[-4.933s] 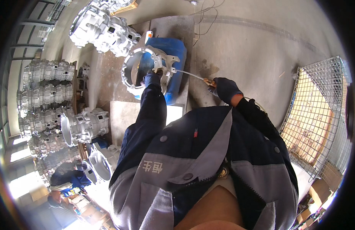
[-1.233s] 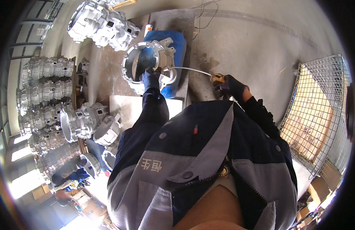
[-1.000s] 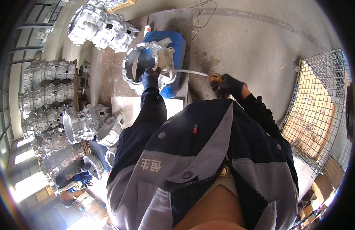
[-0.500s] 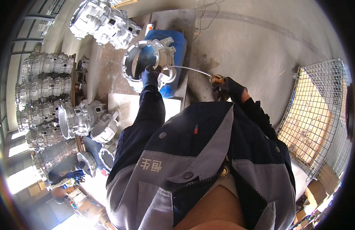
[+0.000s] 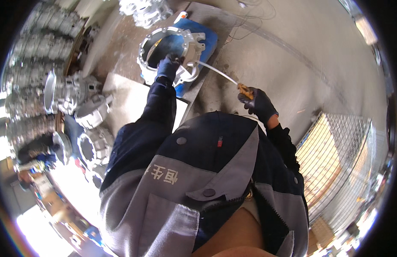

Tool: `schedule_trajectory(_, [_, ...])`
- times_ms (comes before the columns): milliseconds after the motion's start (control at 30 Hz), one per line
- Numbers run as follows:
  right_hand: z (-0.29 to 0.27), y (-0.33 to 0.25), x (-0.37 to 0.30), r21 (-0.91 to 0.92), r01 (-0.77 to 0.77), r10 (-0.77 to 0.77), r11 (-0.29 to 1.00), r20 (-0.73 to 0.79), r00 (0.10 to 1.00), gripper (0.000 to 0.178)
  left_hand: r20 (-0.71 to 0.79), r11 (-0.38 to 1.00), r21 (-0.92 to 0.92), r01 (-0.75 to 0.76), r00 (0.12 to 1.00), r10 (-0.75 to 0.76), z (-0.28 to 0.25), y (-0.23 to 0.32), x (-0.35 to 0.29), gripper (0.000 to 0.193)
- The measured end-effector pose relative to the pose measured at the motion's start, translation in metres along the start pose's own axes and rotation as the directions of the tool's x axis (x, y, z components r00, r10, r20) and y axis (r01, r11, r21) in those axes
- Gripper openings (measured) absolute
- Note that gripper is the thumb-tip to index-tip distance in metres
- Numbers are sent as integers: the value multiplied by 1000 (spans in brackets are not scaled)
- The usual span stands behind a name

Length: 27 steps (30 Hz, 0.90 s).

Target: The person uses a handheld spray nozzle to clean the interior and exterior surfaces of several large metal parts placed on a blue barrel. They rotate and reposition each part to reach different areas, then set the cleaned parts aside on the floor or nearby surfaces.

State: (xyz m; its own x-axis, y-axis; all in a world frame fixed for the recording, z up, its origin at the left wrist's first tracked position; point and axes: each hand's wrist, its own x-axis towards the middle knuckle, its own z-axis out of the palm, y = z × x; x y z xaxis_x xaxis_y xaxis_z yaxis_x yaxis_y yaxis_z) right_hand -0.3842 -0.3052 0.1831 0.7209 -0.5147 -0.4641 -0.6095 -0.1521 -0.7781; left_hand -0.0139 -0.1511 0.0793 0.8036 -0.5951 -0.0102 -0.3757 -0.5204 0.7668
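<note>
A silver cast-metal housing [image 5: 192, 49] with a large round opening lies on a blue pad [image 5: 210, 42] on the bench. My gloved left hand [image 5: 167, 68] is closed on the near part of its rim, the fingertips partly hidden. In my gloved right hand [image 5: 259, 103], to the right of the bench, is the orange-brown grip of a tool with a long thin pale rod [image 5: 221, 74]. The rod stretches up and left, its far end at the housing's right side, close to my left hand. Whether that end touches the metal I cannot tell.
More silver housings [image 5: 145, 10] stand at the far end of the bench [image 5: 121, 55]. Others [image 5: 72, 92] sit to the left, by stacked rows of castings [image 5: 40, 68]. A wire-mesh cage [image 5: 335, 158] stands at right. Cables [image 5: 256, 17] lie on the floor beyond.
The whole view has swung, bringing the housing higher and the cage lower. Against the housing, my left hand keeps its place; the rod's end is still at the housing's right side.
</note>
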Motion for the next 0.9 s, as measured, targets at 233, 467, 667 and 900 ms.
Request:
schedule_trajectory(233, [31, -68, 15, -660, 395, -371, 639, 186, 910, 40, -603, 943, -300, 145, 737, -305, -63, -78, -63, 34])
schedule_trajectory(467, [107, -146, 73, -695, 522, -496, 494, 268, 826, 36, -280, 841, 341, 420, 900, -335, -22, -201, -244, 27])
schedule_trajectory(667, [124, -203, 153, -784, 438, -529, 440, 168, 832, 21, 37, 630, 194, 752, 636, -771, 1, -227, -314, 21])
schedule_trajectory(900, [53, -190, 147, -669, 361, -422, 650, 78, 903, 38, 157, 753, 101, 651, 737, -658, 8, -252, -315, 23])
